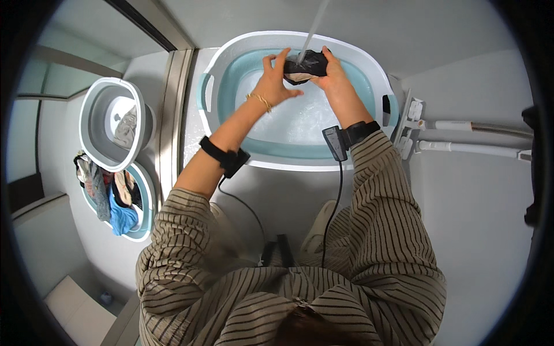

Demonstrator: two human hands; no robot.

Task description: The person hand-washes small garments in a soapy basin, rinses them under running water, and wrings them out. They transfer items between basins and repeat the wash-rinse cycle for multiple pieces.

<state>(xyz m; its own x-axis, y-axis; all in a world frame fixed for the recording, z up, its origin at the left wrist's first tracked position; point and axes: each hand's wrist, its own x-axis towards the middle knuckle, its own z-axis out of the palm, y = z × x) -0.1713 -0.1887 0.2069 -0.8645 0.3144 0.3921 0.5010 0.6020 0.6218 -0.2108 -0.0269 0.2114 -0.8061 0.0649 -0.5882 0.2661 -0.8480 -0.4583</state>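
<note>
A wet black cloth item (312, 65) with a beige patch is held up above the basin, its exact kind unclear. My right hand (332, 71) grips it at its right end. Beside its left end, my left hand (273, 81) is spread, thumb and fingers apart; whether a fingertip touches the cloth is hard to tell. A stream of water (315, 27) falls from above onto the cloth. Below lies the large white and pale teal plastic basin (298, 167), holding bubbly, cloudy water (281, 123).
Left of a door track (169, 125), a grey-white bucket (88, 125) holds a grey cloth (126, 129). Another basin (149, 203) beside it holds clothes, including a blue garment (122, 216). Pipes (471, 147) run along the right wall. Cables (339, 194) hang from both wrist devices.
</note>
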